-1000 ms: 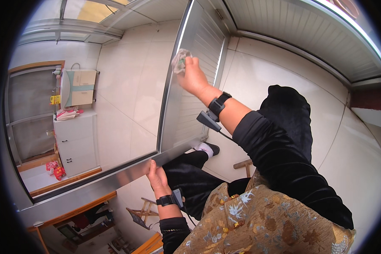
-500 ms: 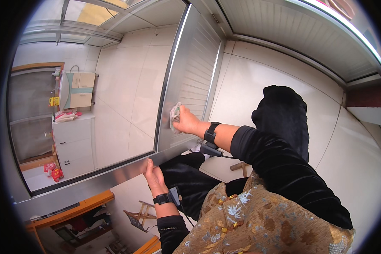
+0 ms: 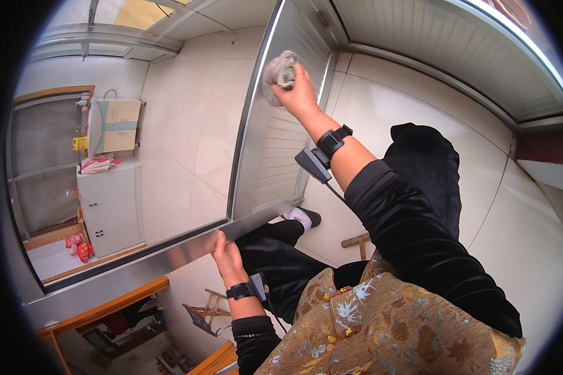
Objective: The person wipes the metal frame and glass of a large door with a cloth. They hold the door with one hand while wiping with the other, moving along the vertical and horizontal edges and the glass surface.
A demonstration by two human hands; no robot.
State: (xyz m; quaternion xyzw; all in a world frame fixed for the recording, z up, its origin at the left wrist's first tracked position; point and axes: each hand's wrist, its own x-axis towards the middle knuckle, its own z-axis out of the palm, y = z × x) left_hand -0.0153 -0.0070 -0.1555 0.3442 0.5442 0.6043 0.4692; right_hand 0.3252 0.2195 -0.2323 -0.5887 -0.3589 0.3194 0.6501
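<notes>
A silvery metal-framed door (image 3: 162, 256) with a large glass pane (image 3: 187, 137) and a ribbed lower panel (image 3: 284, 150) stands across the left half of the head view. My right hand (image 3: 301, 95) is closed on a crumpled greyish cloth (image 3: 278, 78), pressed to the metal bar between pane and ribbed panel, toward its far end. Around the door's near edge my left hand (image 3: 229, 257) is gripping, its thumb on the frame's face and its fingers mostly hidden behind. Each wrist wears a black strap with a small grey device.
A folding stool (image 3: 209, 311) stands at lower left beyond the door's edge, near an orange wooden frame (image 3: 119, 304). Another wooden piece (image 3: 355, 242) lies by my legs. Ribbed wall panels (image 3: 444, 56) line the far right. White cabinets (image 3: 109, 200) show through the glass.
My right hand has slid the cloth along the metal bar, away from me toward the far end. My left hand keeps its place on the door's edge.
</notes>
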